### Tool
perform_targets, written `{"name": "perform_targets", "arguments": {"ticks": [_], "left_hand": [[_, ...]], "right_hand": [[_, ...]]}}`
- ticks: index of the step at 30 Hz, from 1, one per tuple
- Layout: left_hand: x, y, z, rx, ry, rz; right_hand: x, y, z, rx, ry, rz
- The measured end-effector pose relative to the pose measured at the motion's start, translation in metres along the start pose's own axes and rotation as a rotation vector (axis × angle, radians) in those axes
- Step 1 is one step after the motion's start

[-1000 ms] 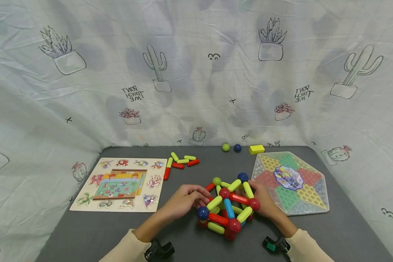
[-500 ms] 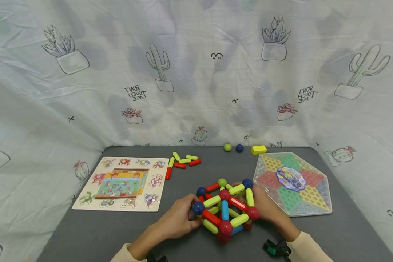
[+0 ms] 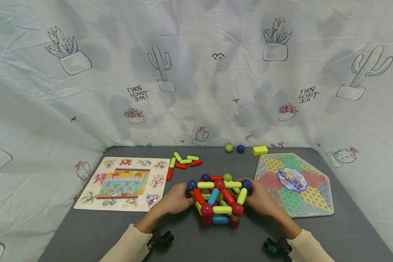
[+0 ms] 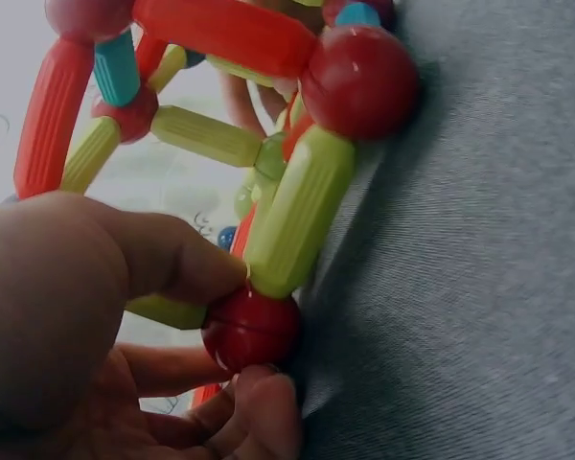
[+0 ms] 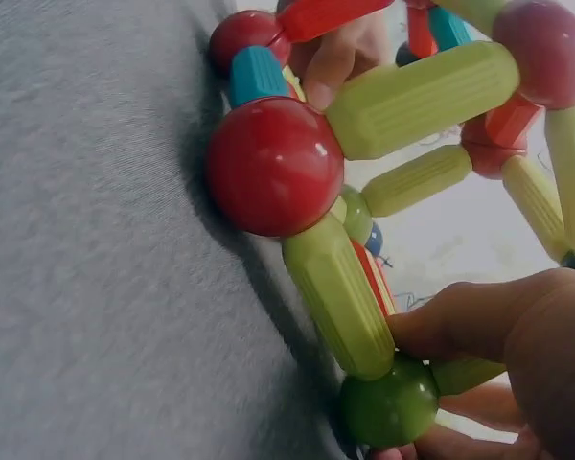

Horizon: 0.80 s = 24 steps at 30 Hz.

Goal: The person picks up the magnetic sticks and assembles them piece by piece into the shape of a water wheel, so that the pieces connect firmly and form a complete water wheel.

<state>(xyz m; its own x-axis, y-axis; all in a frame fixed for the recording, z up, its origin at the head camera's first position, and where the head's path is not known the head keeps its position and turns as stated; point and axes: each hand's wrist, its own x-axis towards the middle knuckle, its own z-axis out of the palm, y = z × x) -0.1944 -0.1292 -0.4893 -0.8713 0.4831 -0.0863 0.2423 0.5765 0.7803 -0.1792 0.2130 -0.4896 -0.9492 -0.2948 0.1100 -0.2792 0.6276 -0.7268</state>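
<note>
In the head view, a cage-like ball-and-stick model [image 3: 222, 209] of red, yellow-green and blue rods joined by coloured balls stands on the grey table in front of me. My left hand [image 3: 175, 200] grips its left side. The left wrist view shows the thumb and fingers pinching a red ball [image 4: 252, 331] at a lower corner. At the right side, my right hand [image 3: 262, 198] holds the model too. Seen from the right wrist, its thumb and fingers are around a green ball [image 5: 391, 402] at the base. Rods and balls hide some fingertips in the head view.
A wooden picture puzzle board [image 3: 124, 183] lies at the left. Several loose red and yellow-green rods [image 3: 181, 166] are beside it. A green ball [image 3: 228, 148], a blue ball [image 3: 240, 149] and a yellow block [image 3: 260, 150] sit at the back. A hexagonal game board [image 3: 293, 183] lies right.
The model has turned between the hands, its front edge now facing me squarely and level. My left hand has shifted from its upper left side to a lower grip; the right hand stays on it.
</note>
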Motion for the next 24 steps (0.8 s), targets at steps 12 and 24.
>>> {"name": "perform_targets", "arguments": {"ticks": [12, 24], "left_hand": [[0.009, 0.008, -0.005, 0.005, 0.221, 0.07], [0.023, 0.009, 0.006, -0.166, 0.48, 0.224]], "right_hand": [[0.016, 0.006, 0.004, 0.152, 0.135, -0.122], [0.026, 0.009, 0.006, 0.22, 0.299, -0.377]]}}
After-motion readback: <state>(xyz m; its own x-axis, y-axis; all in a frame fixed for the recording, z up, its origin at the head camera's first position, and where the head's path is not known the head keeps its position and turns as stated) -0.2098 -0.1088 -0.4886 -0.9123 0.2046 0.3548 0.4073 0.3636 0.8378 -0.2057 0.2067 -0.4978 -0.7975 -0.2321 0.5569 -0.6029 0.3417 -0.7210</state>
